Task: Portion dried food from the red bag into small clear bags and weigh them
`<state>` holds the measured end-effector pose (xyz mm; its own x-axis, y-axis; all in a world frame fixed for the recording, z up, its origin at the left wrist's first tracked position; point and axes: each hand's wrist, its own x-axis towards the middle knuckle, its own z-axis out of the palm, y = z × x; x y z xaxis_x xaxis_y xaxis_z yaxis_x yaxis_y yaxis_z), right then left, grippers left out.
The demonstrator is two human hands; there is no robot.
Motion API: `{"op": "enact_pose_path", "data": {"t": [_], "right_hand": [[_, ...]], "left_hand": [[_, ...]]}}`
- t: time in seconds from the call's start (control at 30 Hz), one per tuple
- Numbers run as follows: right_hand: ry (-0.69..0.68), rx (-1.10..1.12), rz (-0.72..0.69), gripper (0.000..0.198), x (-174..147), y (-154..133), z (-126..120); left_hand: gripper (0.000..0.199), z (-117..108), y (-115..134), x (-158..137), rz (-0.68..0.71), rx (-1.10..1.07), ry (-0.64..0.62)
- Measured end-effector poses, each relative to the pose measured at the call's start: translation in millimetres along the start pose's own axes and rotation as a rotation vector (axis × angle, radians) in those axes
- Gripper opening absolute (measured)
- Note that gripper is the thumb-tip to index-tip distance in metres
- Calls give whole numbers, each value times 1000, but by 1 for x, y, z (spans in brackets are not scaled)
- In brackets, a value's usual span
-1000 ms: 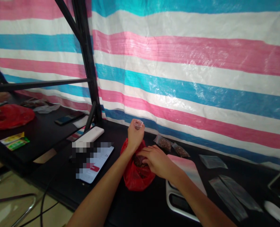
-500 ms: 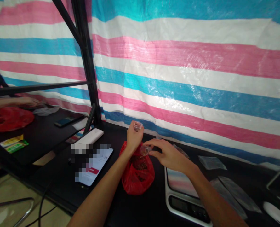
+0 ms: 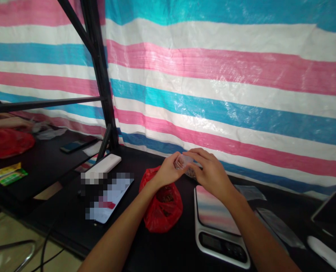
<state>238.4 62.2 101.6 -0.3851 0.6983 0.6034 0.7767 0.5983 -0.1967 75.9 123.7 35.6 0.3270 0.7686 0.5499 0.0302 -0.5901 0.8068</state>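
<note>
My left hand (image 3: pixel 169 168) is closed around a small clear plastic cup (image 3: pixel 181 161), just above the back of the red plastic bag. My right hand (image 3: pixel 209 170) meets it from the right, its curved fingers at clear plastic by the cup's rim; where one clear piece ends and another begins is blurred. Dark bits in clear plastic (image 3: pixel 191 172) show between and behind the hands. Below them the red plastic bag (image 3: pixel 162 217) lies open, with brown crumbly pieces (image 3: pixel 165 196) inside. A kitchen scale (image 3: pixel 217 213) sits under my right forearm, its plate reflecting the stripes.
Flat clear bags (image 3: pixel 281 226) lie right of the scale, near a white mouse-like object (image 3: pixel 326 253) and a dark-screened device (image 3: pixel 333 215). A phone (image 3: pixel 113 200) and a white power bank (image 3: pixel 104 166) lie left. Another person's arm (image 3: pixel 6 122) reaches over the neighbouring table. Striped sheeting (image 3: pixel 213 94) hangs behind.
My hands have come together, the left moving right and lower with its cup, the right moving slightly up and right, away from over the red bag. The view has shifted slightly.
</note>
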Motion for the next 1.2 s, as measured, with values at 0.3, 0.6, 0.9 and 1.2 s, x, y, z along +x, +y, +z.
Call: {"op": "enact_pose_path", "data": {"t": [0.3,0.6,0.9,1.2], "right_hand": [[121,214,195,30,4,-5,2],[-395,207,53,30,-6,-34,23],[-173,487,319,50,-3,-9,12],[-838,382,533,13,-25,38,-54]], "left_hand": [[23,-7,1,7,-178,-143,241],[35,-22,-1,14,-278,-296,384],[47,8,26,-1,-206,-593,45],[52,16,-6,5,-166,-449,162]]}}
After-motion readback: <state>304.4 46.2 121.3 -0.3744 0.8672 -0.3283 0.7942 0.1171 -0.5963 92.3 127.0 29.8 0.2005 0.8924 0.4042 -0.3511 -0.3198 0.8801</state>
